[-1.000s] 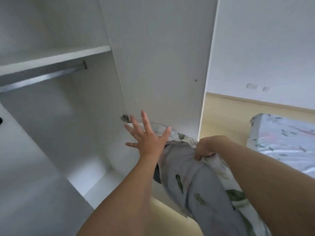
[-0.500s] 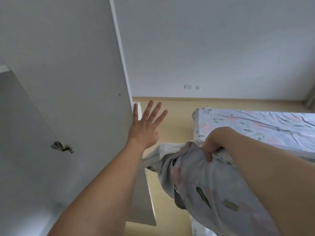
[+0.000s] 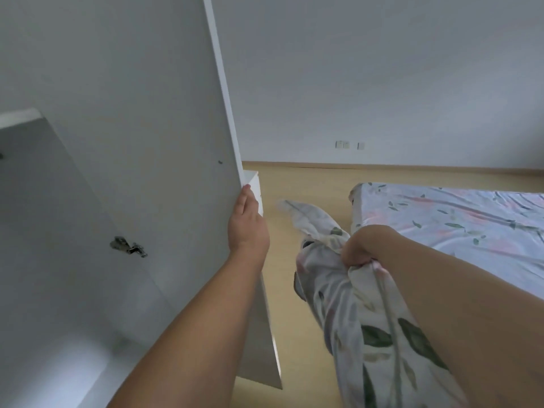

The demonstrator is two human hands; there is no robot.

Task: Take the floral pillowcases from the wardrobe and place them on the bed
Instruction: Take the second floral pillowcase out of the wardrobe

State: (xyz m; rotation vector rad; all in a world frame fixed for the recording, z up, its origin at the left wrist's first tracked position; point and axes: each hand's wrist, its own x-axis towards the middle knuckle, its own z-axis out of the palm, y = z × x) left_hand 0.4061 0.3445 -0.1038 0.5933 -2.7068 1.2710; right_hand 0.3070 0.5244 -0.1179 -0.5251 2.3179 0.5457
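Your left hand (image 3: pixel 246 223) lies flat against the edge of the white wardrobe door (image 3: pixel 141 128), fingers straight. Your right hand (image 3: pixel 357 250) is closed tight on the bunched floral pillowcases (image 3: pixel 332 293) (green leaves, pink blotches), held over the wood floor (image 3: pixel 297 184). The bed (image 3: pixel 459 219) is just beside them.

My left hand (image 3: pixel 247 222) and right hand (image 3: pixel 357 245) are bare; above the fingers both forearms show no sleeves, rings or watch.

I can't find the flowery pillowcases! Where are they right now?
The pillowcases are bunched in the right hand, low in the head view, over the floor between the wardrobe door and the bed.
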